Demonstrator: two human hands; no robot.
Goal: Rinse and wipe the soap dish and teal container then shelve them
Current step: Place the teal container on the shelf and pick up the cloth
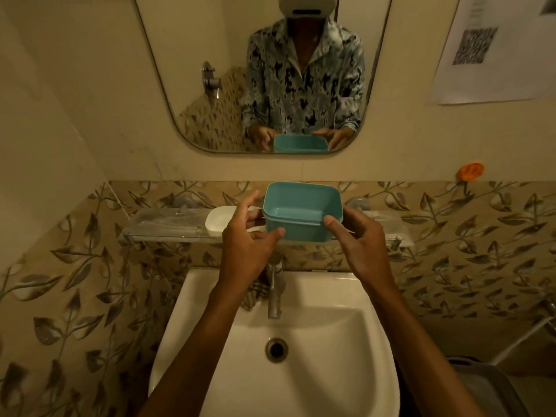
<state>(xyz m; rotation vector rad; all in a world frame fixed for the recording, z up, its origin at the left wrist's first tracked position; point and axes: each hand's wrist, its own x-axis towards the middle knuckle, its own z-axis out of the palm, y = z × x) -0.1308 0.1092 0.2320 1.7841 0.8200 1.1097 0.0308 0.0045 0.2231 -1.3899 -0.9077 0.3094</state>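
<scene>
Hands (245, 254) (365, 251) hold an empty, rectangular teal container (302, 216).

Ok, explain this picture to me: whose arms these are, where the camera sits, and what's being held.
No machine: a person wears a camera on the head, looking down at their own arms; the mirror shows the headset. The left hand and right hand hold an empty teal container in front of a clear wall shelf. A white soap dish sits on that shelf, further left. Below is a white sink with a metal tap and a checked cloth beside it.
</scene>
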